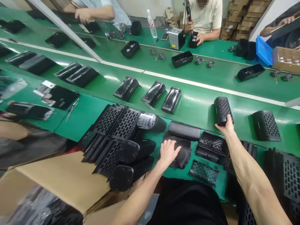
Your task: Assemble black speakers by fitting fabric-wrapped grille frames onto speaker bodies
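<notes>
My right hand grips the near end of a black speaker housing with a slotted grille, over the green belt. My left hand lies with fingers spread on a black cloth on the green bench. Just beyond the cloth lies a black housing with a slotted face. Between my hands are slotted black grille panels and a single loose grille panel. Left of my left hand, black speaker bodies with rounded ends lie beside a pile of grille panels.
On the belt sit glossy black speakers and another slotted housing. More grilles are stacked at right. An open cardboard box stands at lower left. Across the line, co-workers handle parts near a water bottle.
</notes>
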A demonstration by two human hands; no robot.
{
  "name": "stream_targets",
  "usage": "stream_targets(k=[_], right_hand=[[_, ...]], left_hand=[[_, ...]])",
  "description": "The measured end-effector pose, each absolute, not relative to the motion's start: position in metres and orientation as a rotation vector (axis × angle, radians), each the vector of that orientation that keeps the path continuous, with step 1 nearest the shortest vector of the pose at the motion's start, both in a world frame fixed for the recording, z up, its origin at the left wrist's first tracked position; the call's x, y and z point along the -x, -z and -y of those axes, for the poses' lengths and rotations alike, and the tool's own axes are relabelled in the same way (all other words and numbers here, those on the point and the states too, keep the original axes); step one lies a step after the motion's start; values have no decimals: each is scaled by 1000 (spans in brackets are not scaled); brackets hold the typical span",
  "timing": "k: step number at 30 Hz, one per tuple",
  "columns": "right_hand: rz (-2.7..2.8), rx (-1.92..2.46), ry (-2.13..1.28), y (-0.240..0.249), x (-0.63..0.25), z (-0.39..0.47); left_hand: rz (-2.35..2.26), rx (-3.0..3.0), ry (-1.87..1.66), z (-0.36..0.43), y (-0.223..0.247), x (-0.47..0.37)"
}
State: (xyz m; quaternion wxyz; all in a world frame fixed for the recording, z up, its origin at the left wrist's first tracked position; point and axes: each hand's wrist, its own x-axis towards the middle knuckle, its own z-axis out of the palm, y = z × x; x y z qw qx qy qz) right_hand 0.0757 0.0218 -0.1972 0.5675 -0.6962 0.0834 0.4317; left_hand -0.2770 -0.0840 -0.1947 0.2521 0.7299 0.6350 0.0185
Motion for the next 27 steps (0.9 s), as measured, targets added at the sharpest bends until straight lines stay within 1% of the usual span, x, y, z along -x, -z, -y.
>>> stream_targets(k=[4,8,13,15,17,19,22,24,27], right_hand=[[-82,1747,-961,192,-77,0],[249,1726,-910,179,-34,66],[783,1586,-1236,185,56,159],[1078,1523,-1339,192,79,179],[1249,1470,-1428,199,89,191],[1213,1468,-1492,203,87,205],[1047,1556,-1515,206,69,239],[911,1653,-1502,208,55,266],[720,1842,-1396,221,38,296]], left_hand=[[-1699,-1938,19,79,213,278],[-1589,-1962,-72,78,208,284],[-1203,-1945,-235,96,175,289],[-1015,-1789,-316,108,162,289],[-912,-1582,-363,120,154,288],[-924,-1420,-402,131,154,289],[-1039,-1301,-498,146,168,287],[-1099,-1380,-476,156,184,281],[-1125,-1592,-337,169,208,261]])
